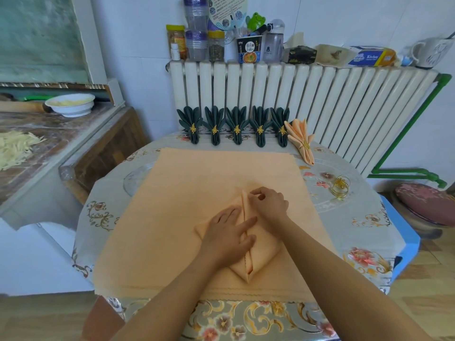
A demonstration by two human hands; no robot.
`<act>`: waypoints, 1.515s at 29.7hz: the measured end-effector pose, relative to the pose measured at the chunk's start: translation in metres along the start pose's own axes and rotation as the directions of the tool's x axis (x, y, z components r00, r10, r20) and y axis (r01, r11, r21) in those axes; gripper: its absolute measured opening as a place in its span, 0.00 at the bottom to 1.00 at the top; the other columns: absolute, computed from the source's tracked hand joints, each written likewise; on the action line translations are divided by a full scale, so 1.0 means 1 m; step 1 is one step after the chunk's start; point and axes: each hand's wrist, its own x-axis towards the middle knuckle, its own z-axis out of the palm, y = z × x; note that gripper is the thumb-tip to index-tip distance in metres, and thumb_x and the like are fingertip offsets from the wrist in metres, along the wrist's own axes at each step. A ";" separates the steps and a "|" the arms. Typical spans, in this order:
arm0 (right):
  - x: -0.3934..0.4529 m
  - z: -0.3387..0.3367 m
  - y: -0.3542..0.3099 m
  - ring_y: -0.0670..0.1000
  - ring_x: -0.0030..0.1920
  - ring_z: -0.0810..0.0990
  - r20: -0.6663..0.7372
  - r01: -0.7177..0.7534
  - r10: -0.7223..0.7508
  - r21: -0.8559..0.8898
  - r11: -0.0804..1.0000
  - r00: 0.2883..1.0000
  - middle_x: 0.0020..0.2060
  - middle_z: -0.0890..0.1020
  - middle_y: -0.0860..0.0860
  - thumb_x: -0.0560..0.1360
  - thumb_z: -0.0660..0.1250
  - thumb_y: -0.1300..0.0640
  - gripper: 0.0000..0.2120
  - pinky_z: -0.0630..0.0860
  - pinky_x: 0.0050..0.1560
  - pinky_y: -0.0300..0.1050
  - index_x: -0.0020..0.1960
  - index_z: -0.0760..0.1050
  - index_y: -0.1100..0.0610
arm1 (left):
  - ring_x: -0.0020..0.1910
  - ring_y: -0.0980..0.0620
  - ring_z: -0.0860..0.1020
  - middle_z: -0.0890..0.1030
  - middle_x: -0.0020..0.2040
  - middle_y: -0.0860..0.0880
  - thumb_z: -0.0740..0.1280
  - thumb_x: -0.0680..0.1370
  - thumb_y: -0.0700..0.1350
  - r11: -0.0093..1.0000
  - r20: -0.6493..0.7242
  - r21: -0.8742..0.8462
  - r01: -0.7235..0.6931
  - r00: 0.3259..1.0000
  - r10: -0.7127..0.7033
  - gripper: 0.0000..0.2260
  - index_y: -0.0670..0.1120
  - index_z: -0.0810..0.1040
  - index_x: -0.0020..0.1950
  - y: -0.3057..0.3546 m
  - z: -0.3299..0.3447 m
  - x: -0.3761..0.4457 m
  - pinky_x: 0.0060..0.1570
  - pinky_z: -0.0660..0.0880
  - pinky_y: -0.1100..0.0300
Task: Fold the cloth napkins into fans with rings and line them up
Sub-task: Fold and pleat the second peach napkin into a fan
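The far edge of the table (118, 217) is blocked by a row of dark green fans (236, 125) w/ a peach fan (300, 140) at its right end. Gold rings (340, 187) sit on the right side. Left side & near edge lie flat under the peach cloth (160, 217), easy to pass over.

Single head-worn wide-angle view, looking forward and steeply down over table (369, 217). Close to both forearms; far edge reaches radiator (307, 99) and wall. No second view.
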 end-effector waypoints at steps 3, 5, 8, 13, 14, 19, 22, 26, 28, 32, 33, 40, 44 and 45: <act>0.010 -0.001 -0.005 0.51 0.56 0.73 0.008 -0.035 0.034 0.038 0.999 0.999 0.49 0.81 0.46 0.75 0.64 0.42 0.10 0.64 0.57 0.49 0.48 0.79 0.45 | 0.77 0.54 0.44 0.48 0.79 0.48 0.47 0.78 0.63 1.000 -0.002 0.011 -0.011 1.000 0.011 0.24 0.65 0.55 0.75 0.002 0.000 0.000 0.72 0.41 0.58; 0.016 0.003 -0.007 0.52 0.56 0.74 0.015 -0.060 0.059 0.009 0.998 0.998 0.49 0.81 0.47 0.75 0.64 0.43 0.09 0.64 0.57 0.49 0.46 0.79 0.47 | 0.77 0.54 0.44 0.48 0.79 0.48 0.49 0.80 0.62 1.000 0.002 0.006 -0.007 1.000 0.007 0.23 0.64 0.55 0.75 0.002 -0.001 -0.001 0.72 0.41 0.58; 0.018 0.009 -0.008 0.54 0.55 0.75 -0.004 -0.057 0.056 -0.089 0.994 0.998 0.49 0.82 0.50 0.77 0.62 0.46 0.12 0.66 0.57 0.50 0.48 0.80 0.51 | 0.77 0.54 0.45 0.50 0.79 0.48 0.46 0.78 0.63 1.000 -0.012 -0.001 -0.006 1.000 0.006 0.25 0.64 0.55 0.76 0.001 -0.001 0.000 0.72 0.42 0.58; 0.012 0.018 -0.003 0.55 0.56 0.73 -0.109 0.037 -0.060 -0.197 0.980 0.992 0.54 0.77 0.53 0.77 0.62 0.48 0.12 0.67 0.57 0.51 0.52 0.78 0.54 | 0.77 0.54 0.47 0.52 0.79 0.49 0.48 0.75 0.63 0.999 -0.028 -0.041 0.003 1.000 -0.004 0.27 0.63 0.58 0.75 0.000 0.001 0.001 0.72 0.43 0.58; 0.011 0.019 -0.001 0.56 0.57 0.72 -0.116 0.052 -0.077 -0.203 0.978 0.990 0.54 0.76 0.53 0.77 0.62 0.48 0.11 0.67 0.57 0.51 0.53 0.77 0.54 | 0.77 0.55 0.47 0.52 0.79 0.49 0.47 0.75 0.63 0.999 -0.029 -0.048 0.006 1.000 -0.007 0.27 0.63 0.59 0.75 0.000 0.001 0.000 0.72 0.43 0.58; 0.000 0.006 -0.003 0.54 0.56 0.73 -0.165 0.086 -0.078 0.044 0.995 0.983 0.54 0.77 0.52 0.77 0.63 0.54 0.10 0.67 0.58 0.49 0.56 0.76 0.53 | 0.77 0.55 0.47 0.52 0.79 0.50 0.52 0.78 0.62 0.998 -0.032 -0.057 0.007 0.999 -0.009 0.23 0.62 0.61 0.73 -0.002 0.000 0.002 0.73 0.44 0.57; -0.038 -0.007 0.001 0.51 0.51 0.73 -0.230 0.182 -0.154 0.107 0.977 0.961 0.48 0.78 0.50 0.76 0.65 0.57 0.07 0.70 0.55 0.48 0.53 0.77 0.53 | 0.77 0.55 0.47 0.52 0.79 0.50 0.54 0.80 0.60 0.998 -0.033 -0.057 0.007 0.999 -0.009 0.21 0.62 0.62 0.73 -0.002 0.001 0.002 0.73 0.44 0.57; -0.107 -0.009 0.012 0.48 0.42 0.74 -0.168 0.243 -0.219 0.137 0.960 0.961 0.37 0.77 0.45 0.71 0.68 0.57 0.02 0.73 0.45 0.46 0.42 0.75 0.51 | 0.77 0.55 0.48 0.52 0.79 0.50 0.53 0.80 0.60 0.999 -0.041 -0.049 0.009 0.999 -0.011 0.21 0.61 0.62 0.73 -0.002 0.003 0.002 0.73 0.44 0.57; -0.135 -0.003 0.014 0.46 0.39 0.73 -0.135 0.279 -0.263 0.111 0.954 0.955 0.34 0.76 0.42 0.68 0.68 0.51 0.04 0.71 0.41 0.45 0.38 0.74 0.49 | 0.77 0.55 0.48 0.52 0.79 0.51 0.54 0.80 0.59 0.998 -0.029 -0.063 0.013 0.999 -0.015 0.21 0.61 0.62 0.74 -0.001 0.002 0.002 0.72 0.44 0.58; -0.162 0.008 0.025 0.45 0.43 0.71 -0.170 0.359 -0.341 0.086 0.930 0.925 0.38 0.75 0.40 0.65 0.63 0.41 0.10 0.67 0.46 0.41 0.37 0.76 0.47 | 0.77 0.55 0.47 0.52 0.79 0.50 0.55 0.80 0.57 0.996 0.013 -0.086 0.023 1.000 -0.022 0.21 0.60 0.61 0.74 0.001 -0.002 0.003 0.73 0.43 0.57; -0.164 0.008 0.026 0.44 0.45 0.71 -0.168 0.354 -0.335 0.098 0.930 0.927 0.39 0.76 0.40 0.66 0.63 0.40 0.11 0.67 0.47 0.42 0.37 0.77 0.47 | 0.77 0.55 0.46 0.51 0.79 0.51 0.55 0.80 0.57 0.996 0.027 -0.089 0.027 0.999 -0.025 0.22 0.60 0.61 0.74 0.000 -0.002 0.003 0.73 0.43 0.57; -0.176 0.007 0.020 0.46 0.42 0.76 -0.209 0.455 -0.483 -0.167 0.875 0.851 0.39 0.80 0.41 0.68 0.64 0.40 0.14 0.72 0.43 0.41 0.47 0.82 0.45 | 0.77 0.54 0.45 0.49 0.79 0.50 0.54 0.80 0.55 0.995 0.097 -0.089 0.045 0.995 -0.036 0.22 0.58 0.59 0.75 0.002 -0.006 0.004 0.73 0.42 0.56; -0.180 0.002 0.016 0.44 0.38 0.81 -0.144 0.480 -0.533 -0.291 0.828 0.834 0.35 0.82 0.40 0.63 0.68 0.41 0.08 0.76 0.41 0.38 0.38 0.83 0.42 | 0.77 0.53 0.45 0.49 0.79 0.51 0.55 0.81 0.55 0.990 0.168 -0.119 0.069 0.985 -0.049 0.21 0.58 0.60 0.75 0.000 -0.011 0.009 0.73 0.43 0.55; -0.179 0.000 0.014 0.43 0.37 0.81 -0.125 0.490 -0.547 -0.313 0.813 0.828 0.33 0.82 0.40 0.61 0.69 0.42 0.07 0.77 0.43 0.38 0.36 0.82 0.42 | 0.77 0.53 0.46 0.49 0.79 0.51 0.54 0.81 0.55 0.989 0.179 -0.130 0.072 0.983 -0.048 0.21 0.58 0.61 0.75 0.000 -0.013 0.009 0.73 0.43 0.55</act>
